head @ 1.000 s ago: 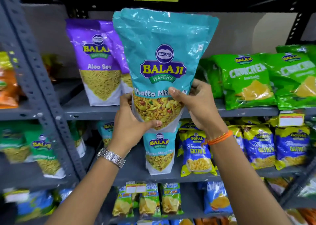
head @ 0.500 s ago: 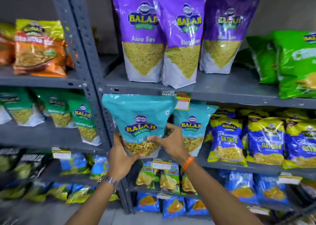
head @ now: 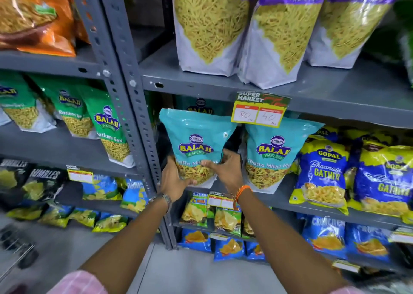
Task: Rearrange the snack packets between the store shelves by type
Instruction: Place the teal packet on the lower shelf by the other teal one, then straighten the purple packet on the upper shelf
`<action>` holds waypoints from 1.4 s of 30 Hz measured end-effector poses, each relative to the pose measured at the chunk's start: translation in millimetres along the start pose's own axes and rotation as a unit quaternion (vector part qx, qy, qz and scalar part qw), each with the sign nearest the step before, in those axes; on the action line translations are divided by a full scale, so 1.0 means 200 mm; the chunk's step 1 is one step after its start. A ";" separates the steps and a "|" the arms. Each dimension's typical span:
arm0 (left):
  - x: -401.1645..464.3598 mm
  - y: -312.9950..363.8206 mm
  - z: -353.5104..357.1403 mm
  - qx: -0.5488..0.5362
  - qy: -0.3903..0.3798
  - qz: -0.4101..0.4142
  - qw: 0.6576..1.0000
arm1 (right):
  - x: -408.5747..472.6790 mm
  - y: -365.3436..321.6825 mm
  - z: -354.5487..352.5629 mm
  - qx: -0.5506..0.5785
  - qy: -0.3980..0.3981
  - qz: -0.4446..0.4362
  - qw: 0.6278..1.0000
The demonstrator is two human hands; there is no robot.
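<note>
A teal Balaji Khatta Mitha packet [head: 196, 137] stands upright at the left end of the middle shelf [head: 279, 198], just right of the grey upright post. My left hand [head: 174, 182] grips its lower left corner and my right hand [head: 225, 170] holds its lower right edge. A second identical teal packet [head: 277, 150] stands beside it on the right, and another dark one shows behind, partly hidden. The packet's bottom is covered by my fingers.
Purple Aloo Sev bags [head: 212, 25] fill the shelf above, with a price tag [head: 259, 110] hanging from its edge. Blue-yellow Gopal Gathiya packets [head: 324, 170] sit to the right. Green Ratlami Sev bags [head: 107, 124] and orange packets [head: 33, 14] occupy the left rack. Small chip packets line the lower shelves.
Both hands have brought the teal packet down from the top shelf level and pushed it onto the middle shelf beside the matching teal packet. The view has dropped and moved closer.
</note>
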State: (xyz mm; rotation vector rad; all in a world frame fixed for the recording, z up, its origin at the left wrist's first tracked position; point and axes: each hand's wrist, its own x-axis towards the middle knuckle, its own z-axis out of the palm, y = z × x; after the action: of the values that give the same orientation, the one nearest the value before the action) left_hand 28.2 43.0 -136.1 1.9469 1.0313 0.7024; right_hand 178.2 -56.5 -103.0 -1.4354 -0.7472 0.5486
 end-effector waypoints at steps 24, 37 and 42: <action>-0.33 0.32 -0.04 -0.196 0.104 -0.010 0.975 | -0.43 -0.15 -0.04 0.030 0.175 0.030 0.984; -0.19 1.39 -0.28 -0.169 0.169 0.276 0.931 | -0.09 -1.21 -0.53 0.000 0.166 -0.242 0.956; -0.03 1.56 -0.21 -0.073 0.155 0.227 0.959 | 0.27 -1.31 -0.73 -0.041 0.027 -0.141 0.989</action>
State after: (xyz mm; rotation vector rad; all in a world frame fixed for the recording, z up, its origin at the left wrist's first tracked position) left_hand 119.5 -53.0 148.4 1.9992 0.6813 1.3353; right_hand 296.3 -135.7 165.6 -1.3854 -0.9205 0.2630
